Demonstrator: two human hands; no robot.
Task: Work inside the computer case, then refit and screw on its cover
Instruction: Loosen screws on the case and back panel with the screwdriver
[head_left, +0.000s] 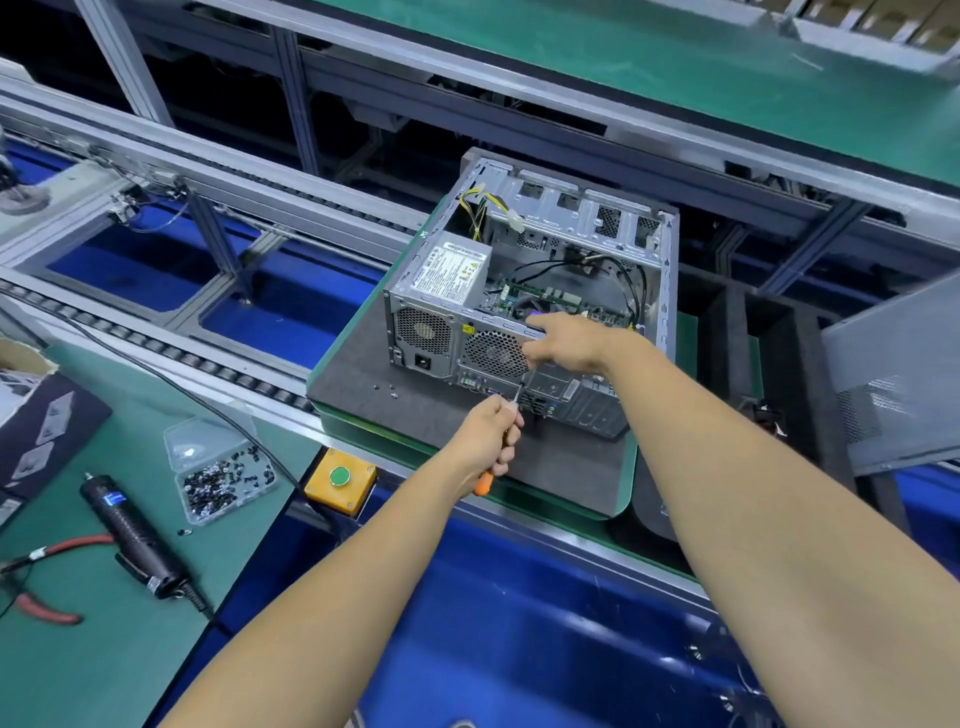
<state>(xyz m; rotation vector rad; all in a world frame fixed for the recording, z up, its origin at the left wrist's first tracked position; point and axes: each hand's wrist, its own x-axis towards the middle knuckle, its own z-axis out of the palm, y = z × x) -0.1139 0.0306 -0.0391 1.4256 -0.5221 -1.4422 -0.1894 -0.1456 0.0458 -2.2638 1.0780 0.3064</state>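
The computer case (530, 291) lies on its side on a dark foam pad (374, 374), open face up, showing the boxy steel power supply (457, 270), green board and black cables. Its perforated rear panel faces the person. The right hand (566, 345) rests on the case's near top rim above the round fan grille (493, 353); its fingers look curled over the edge, though I cannot tell how firmly. Just below the grille, the left hand (493, 431) clamps an orange-handled screwdriver (506, 428), shaft slanting up toward the rear panel, tip almost touching. Right of the case, well apart, leans the grey perforated cover (893, 384), not yet refitted.
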